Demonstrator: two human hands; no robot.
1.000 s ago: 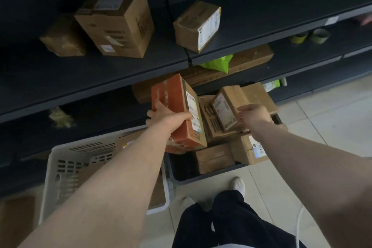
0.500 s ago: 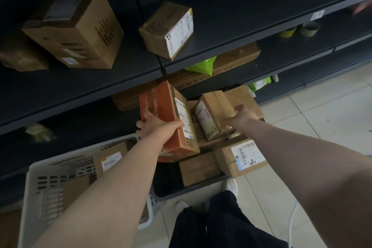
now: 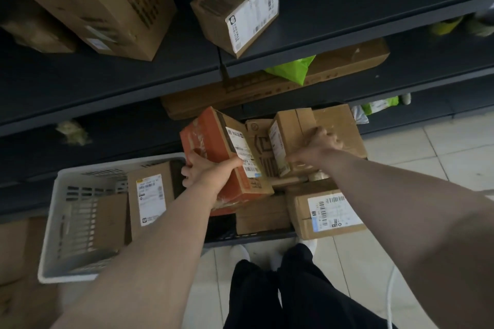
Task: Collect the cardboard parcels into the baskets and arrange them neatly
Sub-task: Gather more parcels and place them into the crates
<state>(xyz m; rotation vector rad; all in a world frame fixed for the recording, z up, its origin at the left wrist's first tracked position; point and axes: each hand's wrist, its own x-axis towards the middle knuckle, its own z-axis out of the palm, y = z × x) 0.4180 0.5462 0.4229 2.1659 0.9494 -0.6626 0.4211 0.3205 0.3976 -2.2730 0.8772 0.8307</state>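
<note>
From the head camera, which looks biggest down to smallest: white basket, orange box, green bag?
1. white basket
2. orange box, held up nearer the camera, which flatters it
3. green bag, partly hidden by the shelf

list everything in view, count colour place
dark basket: 1, black, floor centre
white basket: 1, white, floor left
orange parcel: 1, orange, over dark basket, gripped
small parcel: 1, brown, dark basket, topmost, gripped
other parcels: about 4, brown, dark basket
basket parcels: 2, brown, white basket
shelf parcels: 3, brown, upper shelf
long box: 1, brown, lower shelf
green bags: 2, green, one on long box, one lower right
left hand: 1, grips orange parcel
right hand: 1, grips small parcel
</note>
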